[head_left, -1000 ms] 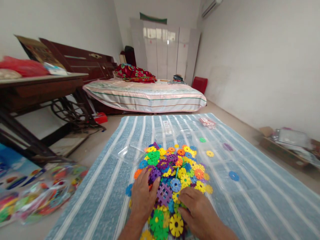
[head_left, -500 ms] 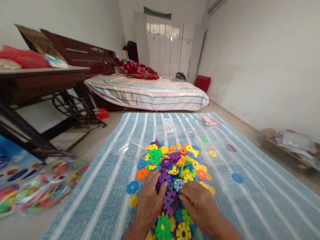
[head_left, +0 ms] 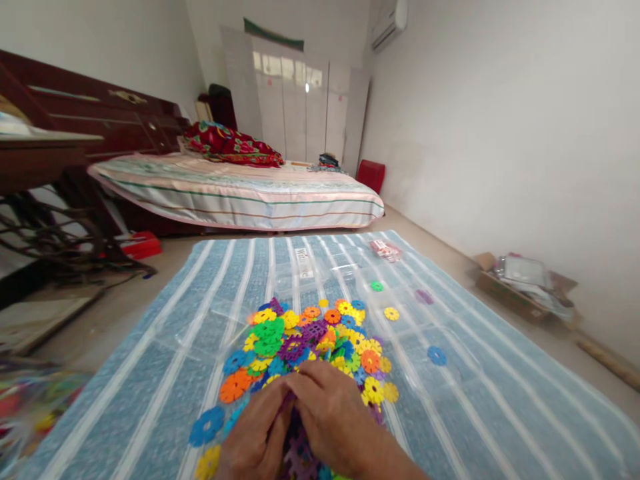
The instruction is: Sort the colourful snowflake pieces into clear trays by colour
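Hands have come together: your left hand (head_left: 255, 437) and right hand (head_left: 333, 417) now touch, both grasping a purple piece (head_left: 296, 448) between them, below the pile of discs (head_left: 310, 343).

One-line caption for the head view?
Both hands, left hand and right hand, meet over a purple piece in the colourful disc pile on a striped blanket.

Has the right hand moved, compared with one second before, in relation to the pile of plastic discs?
Yes. The right hand has moved leftward over the pile of plastic discs and now touches the left hand above a purple piece.
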`<state>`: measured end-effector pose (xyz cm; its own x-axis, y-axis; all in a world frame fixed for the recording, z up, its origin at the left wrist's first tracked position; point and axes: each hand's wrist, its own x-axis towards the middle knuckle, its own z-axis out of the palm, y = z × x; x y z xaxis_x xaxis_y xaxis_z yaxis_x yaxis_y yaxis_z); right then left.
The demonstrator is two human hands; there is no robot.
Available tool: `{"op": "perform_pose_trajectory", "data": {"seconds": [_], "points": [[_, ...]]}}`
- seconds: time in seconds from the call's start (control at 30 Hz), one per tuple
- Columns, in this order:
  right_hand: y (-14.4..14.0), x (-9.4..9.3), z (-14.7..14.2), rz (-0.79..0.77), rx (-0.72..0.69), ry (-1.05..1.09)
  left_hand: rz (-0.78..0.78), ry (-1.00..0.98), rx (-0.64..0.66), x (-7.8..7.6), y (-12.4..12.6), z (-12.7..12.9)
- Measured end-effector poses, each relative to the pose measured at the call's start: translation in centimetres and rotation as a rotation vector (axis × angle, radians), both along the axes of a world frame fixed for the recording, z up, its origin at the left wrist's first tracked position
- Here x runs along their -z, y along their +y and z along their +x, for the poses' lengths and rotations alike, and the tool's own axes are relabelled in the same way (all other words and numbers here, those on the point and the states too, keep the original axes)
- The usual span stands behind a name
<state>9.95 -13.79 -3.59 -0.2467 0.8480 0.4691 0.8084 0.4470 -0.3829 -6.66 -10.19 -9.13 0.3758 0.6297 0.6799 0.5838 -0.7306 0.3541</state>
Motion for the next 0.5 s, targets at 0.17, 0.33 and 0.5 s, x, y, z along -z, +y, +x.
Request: {"op": "perform_pose_trajectory", "data": {"seconds": [0.17, 0.33, 0.5], "points": [[0.4, 0.9, 0.3, 0.047, -0.035, -0.124, 0.027, 0.052, -0.013, 0.4, 0.0, -0.5], [0.1, 0.1, 4.1, 0.084, 0.017, 0.004, 0.044, 0.024, -0.117, -0.1, -0.1, 0.0], [0.8, -2.1, 14.1, 0.120, 0.479, 0.008, 0.026, 0.049, -0.138, 0.4, 0.2, -0.2]]}}
